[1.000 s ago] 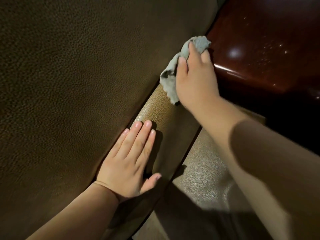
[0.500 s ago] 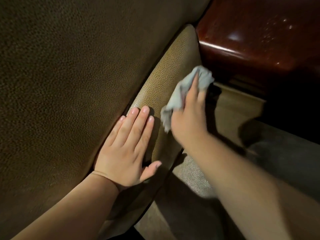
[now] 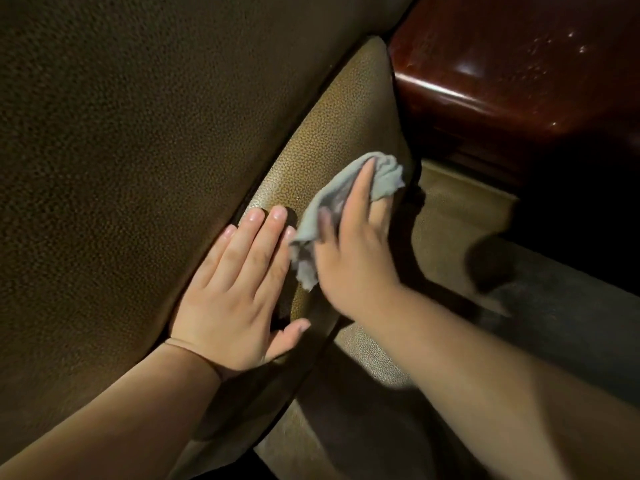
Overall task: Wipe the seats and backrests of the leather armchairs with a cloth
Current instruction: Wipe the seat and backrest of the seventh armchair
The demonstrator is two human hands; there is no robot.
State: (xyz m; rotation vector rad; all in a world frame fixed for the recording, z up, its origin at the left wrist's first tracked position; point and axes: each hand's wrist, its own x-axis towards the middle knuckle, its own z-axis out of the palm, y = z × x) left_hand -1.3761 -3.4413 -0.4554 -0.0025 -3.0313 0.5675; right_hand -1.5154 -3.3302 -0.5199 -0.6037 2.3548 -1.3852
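A brown pebbled-leather armchair fills the view; its large dark cushion (image 3: 138, 150) takes up the left half. A lighter leather panel (image 3: 346, 133) runs diagonally beside it. My left hand (image 3: 239, 292) lies flat, fingers straight, across the seam between cushion and panel. My right hand (image 3: 353, 251) holds a crumpled grey cloth (image 3: 349, 188) against the panel, just right of my left fingertips. Part of the cloth is hidden under my right palm.
A glossy dark red wooden armrest or side table (image 3: 519, 81) stands at the upper right, close to the panel's top. Below it, a lighter leather surface (image 3: 450, 220) lies partly in my arms' shadow.
My right hand has slid the cloth down the panel from its top end near the red wood to beside my left fingertips. My left hand has stayed flat on the seam.
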